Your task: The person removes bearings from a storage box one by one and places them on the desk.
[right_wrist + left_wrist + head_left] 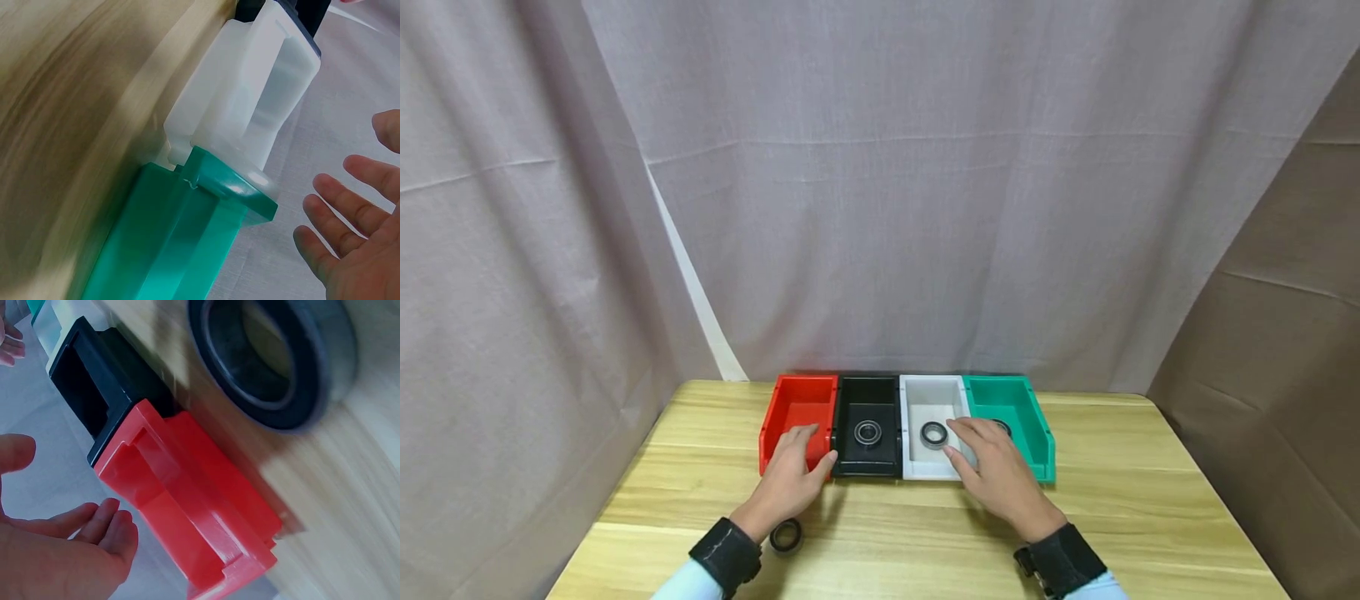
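Along the far edge of the counter (910,542), four open bins stand side by side in one row: a red bin (797,402), a black bin (867,398), a white bin (934,398) and a green bin (1011,396). Four ring bearings are in view. One bearing (858,433) lies flat in the black bin, one bearing (935,445) in the white, and one bearing (1003,426) in the green, partly hidden behind the right hand (1000,475). The fourth bearing (786,550) lies on the counter in front of the row, just beside the left wrist.

Both hands have their fingers released. The left hand (790,479) reaches over the front of the red bin, thumb near the black bin's corner; whether it touches a rim cannot be told. The right hand hangs over the white and green bins, fingers spread. Two black wristbands (727,554) (1060,558) circle the wrists.
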Motion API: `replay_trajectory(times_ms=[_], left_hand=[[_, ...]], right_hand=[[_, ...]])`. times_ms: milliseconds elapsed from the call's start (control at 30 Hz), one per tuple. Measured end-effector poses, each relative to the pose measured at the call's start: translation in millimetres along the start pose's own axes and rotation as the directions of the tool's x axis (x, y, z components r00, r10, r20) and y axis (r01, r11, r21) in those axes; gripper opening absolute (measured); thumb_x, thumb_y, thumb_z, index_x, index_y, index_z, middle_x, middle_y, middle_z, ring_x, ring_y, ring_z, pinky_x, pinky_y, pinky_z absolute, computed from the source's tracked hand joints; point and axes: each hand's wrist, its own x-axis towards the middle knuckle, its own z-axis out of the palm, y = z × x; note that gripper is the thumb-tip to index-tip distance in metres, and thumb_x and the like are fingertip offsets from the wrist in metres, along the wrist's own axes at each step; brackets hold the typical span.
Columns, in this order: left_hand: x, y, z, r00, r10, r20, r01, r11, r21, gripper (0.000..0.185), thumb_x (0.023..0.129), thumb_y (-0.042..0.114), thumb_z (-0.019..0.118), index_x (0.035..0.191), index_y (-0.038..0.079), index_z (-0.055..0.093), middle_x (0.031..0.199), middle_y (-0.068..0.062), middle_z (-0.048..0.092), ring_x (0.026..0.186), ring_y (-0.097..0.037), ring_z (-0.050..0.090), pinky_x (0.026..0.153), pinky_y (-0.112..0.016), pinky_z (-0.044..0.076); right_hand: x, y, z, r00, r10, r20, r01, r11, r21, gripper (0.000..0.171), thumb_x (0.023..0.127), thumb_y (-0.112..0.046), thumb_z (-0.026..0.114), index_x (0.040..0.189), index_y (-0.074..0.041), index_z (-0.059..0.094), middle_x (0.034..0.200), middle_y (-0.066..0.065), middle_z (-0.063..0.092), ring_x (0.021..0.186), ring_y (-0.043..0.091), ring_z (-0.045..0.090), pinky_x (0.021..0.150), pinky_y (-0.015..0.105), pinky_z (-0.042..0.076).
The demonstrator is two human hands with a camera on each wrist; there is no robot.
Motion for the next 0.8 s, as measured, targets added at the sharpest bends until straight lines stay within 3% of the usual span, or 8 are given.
replay_trajectory(times_ms=[200,433,533,667,800], left_hand=[[14.4,3.2,9.4,0.997,-0.071,0.001,0.071,0.995,-0.075,0.065,0.101,0.031,0.072,0.149,-0.008,0.053,0.144,-0.024,0.06,0.136,-0.041,0.057,0.117,-0.057,0.048],[49.1,4.2,26.3,0.991,-0.135,-0.015,0.132,0.982,-0.134,0.065,0.102,0.028,0.069,0.149,-0.013,0.05,0.144,-0.03,0.058,0.135,-0.045,0.058,0.118,-0.059,0.046],[65.2,6.9,33.1,0.987,-0.158,-0.02,0.154,0.979,-0.132,0.062,0.102,0.028,0.068,0.143,-0.016,0.053,0.137,-0.032,0.06,0.129,-0.046,0.06,0.115,-0.058,0.048],[87.2,6.1,41.8,0.977,-0.212,-0.027,0.204,0.965,-0.165,0.05,0.1,0.027,0.069,0.126,-0.016,0.06,0.115,-0.03,0.066,0.109,-0.044,0.064,0.099,-0.057,0.053],[111.3,-16.9,62.5,0.971,-0.226,-0.073,0.213,0.964,-0.159,0.042,0.103,0.03,0.064,0.113,-0.011,0.064,0.1,-0.027,0.069,0.094,-0.042,0.065,0.081,-0.05,0.054]], right_hand=[[-2,-3,0,1.0,0.005,0.005,-0.005,1.0,0.013,0.042,0.103,-0.028,0.071,0.138,-0.005,0.07,0.137,0.016,0.072,0.129,0.037,0.066,0.11,0.058,0.052],[-3,-2,0,1.0,0.005,-0.015,-0.005,1.0,-0.001,0.041,0.102,-0.026,0.072,0.137,-0.004,0.071,0.134,0.015,0.072,0.127,0.037,0.066,0.11,0.057,0.051],[-3,-2,0,1.0,0.004,-0.023,-0.004,1.0,-0.014,0.041,0.102,-0.027,0.072,0.137,-0.004,0.071,0.134,0.014,0.073,0.127,0.036,0.065,0.11,0.056,0.051],[-3,-3,2,0.999,0.002,-0.033,-0.002,1.0,-0.017,0.04,0.102,-0.027,0.072,0.136,-0.006,0.072,0.132,0.012,0.073,0.126,0.034,0.066,0.109,0.056,0.052],[-3,-3,3,0.999,-0.008,-0.04,0.007,1.0,-0.004,0.039,0.102,-0.026,0.072,0.135,-0.007,0.072,0.131,0.011,0.073,0.125,0.034,0.066,0.108,0.055,0.052]])
